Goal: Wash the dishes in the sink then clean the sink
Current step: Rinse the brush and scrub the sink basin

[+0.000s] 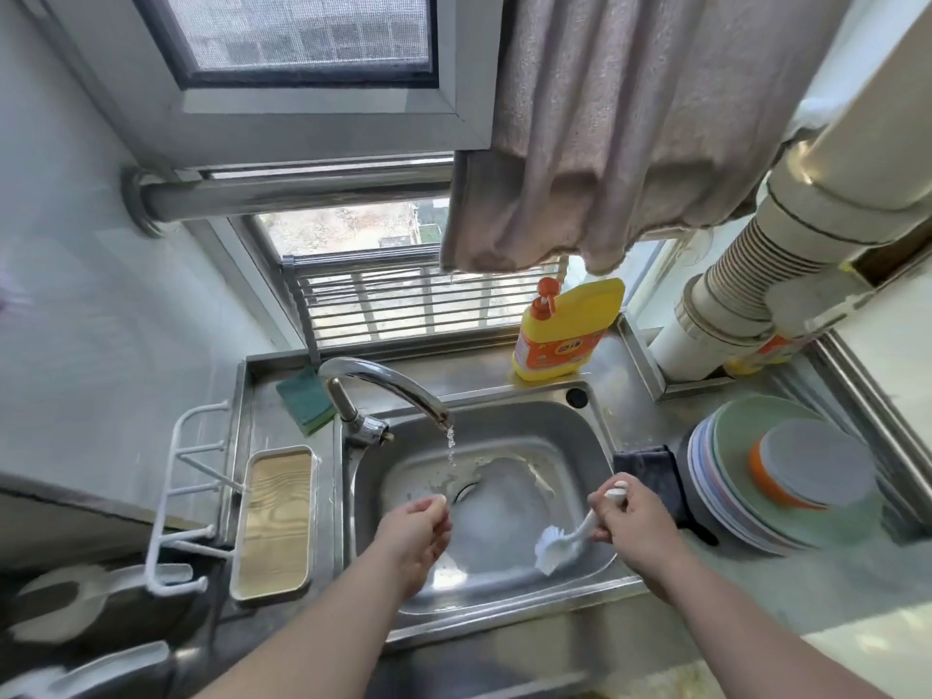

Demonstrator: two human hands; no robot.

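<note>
The right hand grasps the brush, left hand loosely curled, holding nothing; hard scrubbing may splash foam toward the plates at 3 o'clock.

Right hand gripping white brush over steel sink, left hand loosely curled, tap running

On my feed a yellow detergent bottle with an orange pump stands on the steel ledge under the window, where a grey-pink cloth hangs from a metal rail. At the left I see a green sponge lying near a wood-grain tray, with a white wire rack fixed beside it. At the right a ribbed white pipe runs down to the counter, and a dark cloth lies on the worktop.
</note>
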